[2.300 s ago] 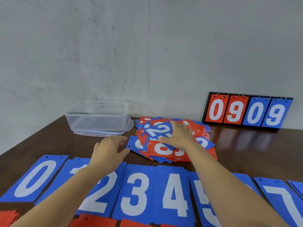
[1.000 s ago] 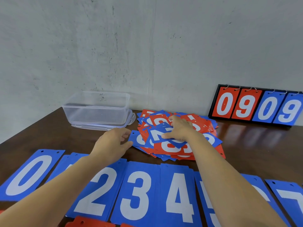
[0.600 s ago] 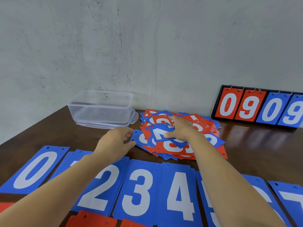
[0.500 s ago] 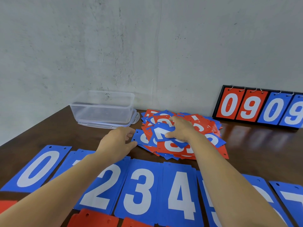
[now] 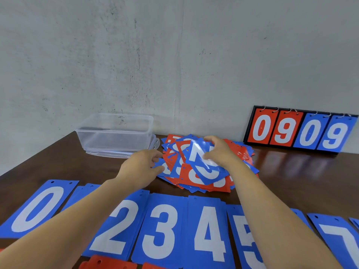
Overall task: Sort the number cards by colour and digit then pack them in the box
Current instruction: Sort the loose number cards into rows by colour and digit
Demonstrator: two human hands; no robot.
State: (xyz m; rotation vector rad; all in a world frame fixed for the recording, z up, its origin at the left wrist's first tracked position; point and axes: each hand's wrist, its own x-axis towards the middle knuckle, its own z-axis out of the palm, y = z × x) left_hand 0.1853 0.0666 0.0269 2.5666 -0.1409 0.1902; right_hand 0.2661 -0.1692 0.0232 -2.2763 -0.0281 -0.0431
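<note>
One blue 2 card [image 5: 200, 154], thin, glossy, probably slippery, pinched edgewise by the right hand [image 5: 221, 154]; left hand [image 5: 141, 166] at the pile [image 5: 186, 175], grip unclear.

Soft, even light fills the scene, bright on the grey wall [image 5: 174, 55], with no hard shadows. A white sheen washes over the tilted blue card [image 5: 202, 158] just under the right hand's [image 5: 221, 152] fingers [image 5: 210, 138], and that card looks slightly smeared (the softest spot in view). Right of the fingers, the polished table [image 5: 291, 171] mirrors the scoreboard [image 5: 299, 131]. Left of them, the clear box [image 5: 114, 133] throws a faint shadow on the wall. The wide lens bows the near cards [image 5: 161, 230] toward the edges.
</note>
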